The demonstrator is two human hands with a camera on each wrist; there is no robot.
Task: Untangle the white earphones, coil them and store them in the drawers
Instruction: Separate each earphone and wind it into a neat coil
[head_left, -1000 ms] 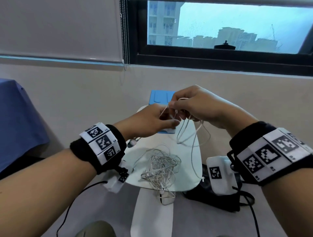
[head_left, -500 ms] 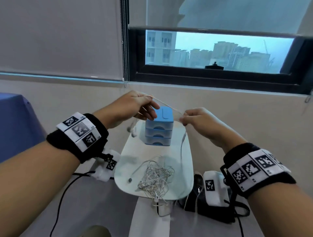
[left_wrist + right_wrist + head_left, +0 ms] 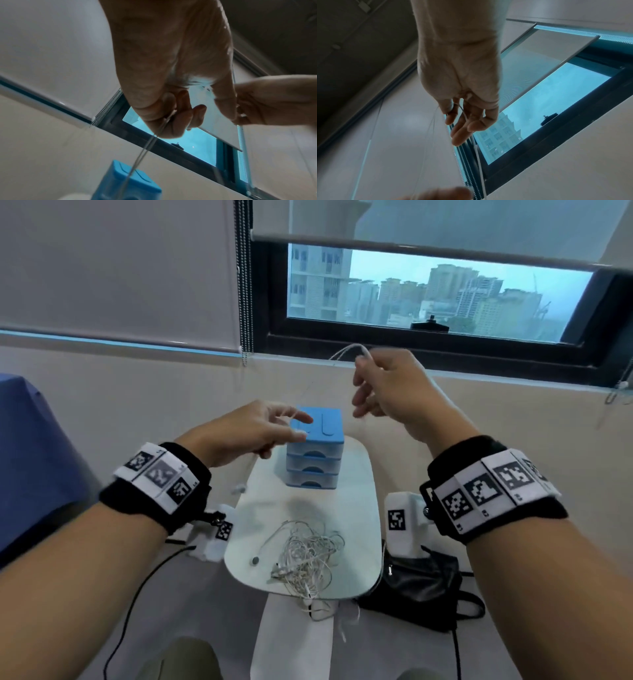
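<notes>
A white earphone cable [image 3: 343, 349] stretches in the air between both hands. My right hand [image 3: 363, 378] is raised in front of the window sill and pinches the cable's top loop; the strand [image 3: 462, 112] crosses its fingers. My left hand [image 3: 291, 429] is lower, just above the blue drawer unit [image 3: 317, 455], and pinches the cable [image 3: 155, 134] between thumb and fingers. An earbud [image 3: 239, 488] dangles below the left hand, beside the table. A tangled heap of white earphones [image 3: 305, 556] lies near the front of the small white table [image 3: 359, 508]. All three drawers look closed.
A black bag [image 3: 421, 587] lies on the floor right of the table. A blue cloth [image 3: 34, 460] covers something at the far left. The wall and a window with a bead chain [image 3: 245, 302] stand close behind the table.
My right hand has risen with the cable to the window sill's height. My left hand has dropped from above the drawers' level to just over their top. The stretched strand now slopes the other way.
</notes>
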